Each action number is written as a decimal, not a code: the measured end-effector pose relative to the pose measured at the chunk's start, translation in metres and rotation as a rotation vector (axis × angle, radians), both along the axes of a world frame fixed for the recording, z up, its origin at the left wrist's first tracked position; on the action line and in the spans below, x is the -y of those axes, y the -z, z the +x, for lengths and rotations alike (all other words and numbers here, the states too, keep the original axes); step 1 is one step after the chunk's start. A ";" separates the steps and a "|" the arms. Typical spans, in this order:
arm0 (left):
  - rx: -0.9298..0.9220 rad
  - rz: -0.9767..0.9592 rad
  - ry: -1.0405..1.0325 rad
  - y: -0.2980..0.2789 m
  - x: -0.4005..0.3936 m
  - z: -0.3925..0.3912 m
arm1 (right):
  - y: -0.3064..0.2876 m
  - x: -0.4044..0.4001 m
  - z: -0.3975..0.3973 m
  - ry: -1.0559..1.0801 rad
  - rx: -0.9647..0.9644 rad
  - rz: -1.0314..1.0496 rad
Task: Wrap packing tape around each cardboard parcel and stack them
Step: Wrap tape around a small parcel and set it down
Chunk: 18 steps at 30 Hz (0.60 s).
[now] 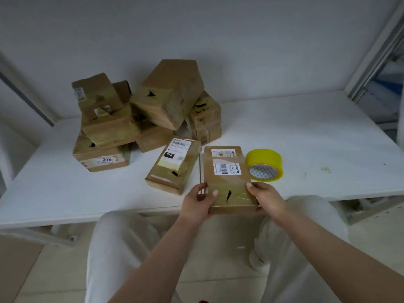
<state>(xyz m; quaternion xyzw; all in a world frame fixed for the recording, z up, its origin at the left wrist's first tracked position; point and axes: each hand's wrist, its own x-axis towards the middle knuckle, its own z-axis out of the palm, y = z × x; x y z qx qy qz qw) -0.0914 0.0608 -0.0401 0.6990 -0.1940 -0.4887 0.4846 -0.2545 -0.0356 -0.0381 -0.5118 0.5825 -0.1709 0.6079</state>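
1. Head view looks down on a white table (306, 132), with the person's pale trousers (113, 248) below its near edge.
2. Both hands hold one flat cardboard parcel (225, 178) at the table's front edge, its near end jutting slightly past the edge.
3. Left hand (197, 202) grips the parcel's near left corner, thumb on top and fingers curled round the side.
4. Right hand (265, 196) grips the near right corner the same way.
5. Glossy tape already crosses the parcel's top, over white labels with a barcode.
6. Yellow tape roll (264, 165) stands on the table just beside the parcel's right side.
7. Second flat parcel (175, 164) lies to the left, near but apart.
8. Heap of taped boxes (144, 112) sits further back, piled unevenly against the wall.
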 end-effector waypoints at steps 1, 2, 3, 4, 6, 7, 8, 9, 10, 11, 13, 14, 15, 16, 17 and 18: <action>0.025 0.016 -0.001 0.003 0.004 -0.002 | 0.003 0.002 -0.003 0.015 -0.015 0.003; 0.051 0.031 0.000 0.006 0.008 -0.004 | 0.005 0.004 -0.005 0.032 -0.019 0.010; 0.078 0.047 0.004 0.008 0.012 -0.005 | 0.007 0.007 -0.008 0.044 -0.024 0.015; 0.104 0.062 0.011 0.009 0.016 -0.006 | 0.009 0.009 -0.011 0.044 -0.035 0.014; 0.158 0.094 0.027 0.015 0.022 -0.006 | 0.014 0.012 -0.016 0.026 -0.063 -0.003; 0.180 0.106 0.031 0.018 0.024 -0.006 | 0.016 0.013 -0.018 0.014 -0.074 -0.017; 0.195 0.112 0.032 0.020 0.026 -0.005 | 0.018 0.013 -0.019 0.001 -0.080 -0.029; 0.209 0.112 0.032 0.022 0.027 -0.005 | 0.020 0.012 -0.019 -0.012 -0.083 -0.037; 0.224 0.109 0.031 0.023 0.028 -0.003 | 0.021 0.010 -0.019 -0.027 -0.084 -0.042; 0.244 0.103 0.036 0.024 0.028 -0.001 | 0.022 0.009 -0.018 -0.045 -0.092 -0.052; 0.280 0.085 0.049 0.026 0.029 0.002 | 0.023 0.006 -0.015 -0.077 -0.118 -0.080; 0.295 0.078 0.057 0.026 0.029 0.003 | 0.022 0.006 -0.014 -0.083 -0.128 -0.090; 0.310 0.073 0.065 0.025 0.029 0.004 | 0.022 0.006 -0.013 -0.083 -0.135 -0.099; 0.322 0.066 0.071 0.026 0.028 0.004 | 0.022 0.007 -0.013 -0.082 -0.140 -0.107; 0.322 0.060 0.074 0.026 0.028 0.003 | 0.021 0.008 -0.013 -0.079 -0.141 -0.111; 0.316 0.055 0.073 0.026 0.027 0.003 | 0.020 0.008 -0.014 -0.076 -0.141 -0.112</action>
